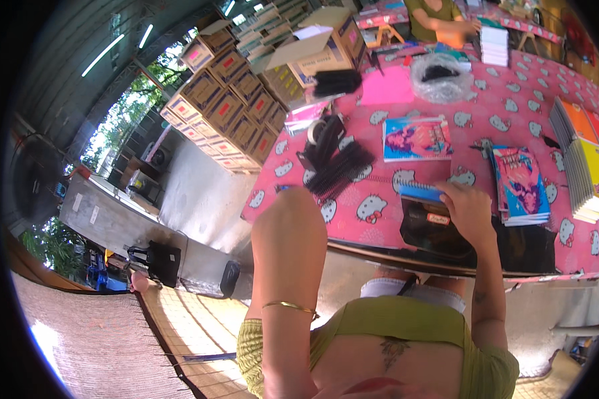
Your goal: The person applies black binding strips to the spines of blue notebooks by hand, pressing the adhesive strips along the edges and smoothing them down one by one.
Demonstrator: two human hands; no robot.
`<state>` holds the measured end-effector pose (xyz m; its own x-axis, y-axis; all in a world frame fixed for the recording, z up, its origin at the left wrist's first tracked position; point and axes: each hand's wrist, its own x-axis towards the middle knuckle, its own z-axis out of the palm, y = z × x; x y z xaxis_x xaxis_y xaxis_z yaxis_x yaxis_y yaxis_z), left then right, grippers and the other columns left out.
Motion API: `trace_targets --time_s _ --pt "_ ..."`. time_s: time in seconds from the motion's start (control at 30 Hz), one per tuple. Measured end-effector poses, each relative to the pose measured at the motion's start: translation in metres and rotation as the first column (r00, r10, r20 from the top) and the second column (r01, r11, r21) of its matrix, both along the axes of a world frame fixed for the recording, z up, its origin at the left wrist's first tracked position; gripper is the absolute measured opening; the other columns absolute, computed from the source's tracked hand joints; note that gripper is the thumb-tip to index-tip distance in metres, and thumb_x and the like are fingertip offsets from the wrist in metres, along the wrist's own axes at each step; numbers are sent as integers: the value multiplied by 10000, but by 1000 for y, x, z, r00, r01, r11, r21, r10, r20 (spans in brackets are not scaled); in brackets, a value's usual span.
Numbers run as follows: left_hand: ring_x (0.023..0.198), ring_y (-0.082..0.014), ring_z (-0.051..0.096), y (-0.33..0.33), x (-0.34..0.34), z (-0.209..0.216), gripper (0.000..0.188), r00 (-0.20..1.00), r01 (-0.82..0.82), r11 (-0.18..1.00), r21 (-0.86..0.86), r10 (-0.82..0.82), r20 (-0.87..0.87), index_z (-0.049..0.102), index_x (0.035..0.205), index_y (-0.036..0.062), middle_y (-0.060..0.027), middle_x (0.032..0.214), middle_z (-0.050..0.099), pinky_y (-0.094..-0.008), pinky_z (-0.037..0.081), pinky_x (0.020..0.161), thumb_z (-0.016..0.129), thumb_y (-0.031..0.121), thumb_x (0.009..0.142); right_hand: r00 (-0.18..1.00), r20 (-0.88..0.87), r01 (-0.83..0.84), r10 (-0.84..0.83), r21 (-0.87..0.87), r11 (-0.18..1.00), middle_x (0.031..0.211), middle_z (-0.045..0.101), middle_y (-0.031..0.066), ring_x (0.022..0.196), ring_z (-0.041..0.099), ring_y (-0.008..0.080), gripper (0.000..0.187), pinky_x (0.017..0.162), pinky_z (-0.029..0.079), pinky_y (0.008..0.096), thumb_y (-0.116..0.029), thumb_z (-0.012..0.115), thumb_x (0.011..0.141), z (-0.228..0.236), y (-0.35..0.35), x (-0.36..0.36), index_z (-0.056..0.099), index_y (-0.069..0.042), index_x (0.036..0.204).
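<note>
My right hand (469, 209) is closed on the edge of a notebook (420, 192), seen nearly edge-on with a blue cover. A thin spiral coil (379, 178) runs leftward from the notebook's top edge. My left hand (289, 216) is raised at the table's left edge, its back toward me; its fingers are hidden. Between my hands lies a bundle of black spiral coils (343, 169). Beneath the notebook sits a glossy black pouch-like thing (439, 233) with a small label. Beyond it lies a stack of notebooks (416, 139) with blue and pink covers; another similar stack (522, 183) is to the right.
The table has a pink patterned cloth (373, 207). Tall stacks of colourful notebooks (582, 159) stand at far right. A tape dispenser (321, 136), an open carton (319, 56) and a plastic bag (442, 78) lie farther back. Stacked cartons (223, 110) stand left; another person (436, 23) sits opposite.
</note>
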<state>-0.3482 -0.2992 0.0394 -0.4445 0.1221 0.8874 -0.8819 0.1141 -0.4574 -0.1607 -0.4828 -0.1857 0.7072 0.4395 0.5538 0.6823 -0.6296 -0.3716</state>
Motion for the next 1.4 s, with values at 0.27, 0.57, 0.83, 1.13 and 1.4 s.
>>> trace_targets --time_s 0.27,0.57,0.83,1.13,1.4 --pt "1252 -269 472 -1 10 -3 340 995 -45 999 7 45 -87 584 1236 56 -99 1275 560 -480 309 1099 500 289 1002 1000 7 12 -12 -28 1000 900 703 81 799 680 302 218 695 504 438 -121 684 876 6 -1 -2 692 -140 1093" --pt "1190 -281 526 2 15 -4 290 991 -63 998 4 63 -120 627 1178 43 -114 1202 602 -461 368 1061 524 246 997 1000 3 0 0 -20 1000 904 703 93 790 667 326 232 696 503 446 -114 683 876 7 -2 1 693 -136 1107" --pt "1135 -291 575 4 24 -7 251 982 -49 999 2 49 -180 664 1127 32 -127 1138 640 -444 420 1027 546 208 992 998 -50 -32 31 -15 999 905 701 109 812 665 341 272 722 505 455 -122 695 868 3 -1 3 686 -133 1139" --pt "1074 -303 630 35 118 -103 216 250 -478 672 566 722 -645 707 1069 19 -142 1065 682 -425 479 989 570 165 987 983 155 99 -102 24 995 859 700 89 784 688 313 170 751 496 436 -152 689 882 12 -5 -12 672 -108 1046" --pt "1295 -368 543 39 198 -221 520 120 -229 224 947 972 -201 609 1313 36 -186 1322 612 -641 191 1172 669 386 933 997 -2 74 -74 15 997 824 688 91 736 665 327 69 696 488 443 -159 662 907 2 -13 4 670 -115 959"
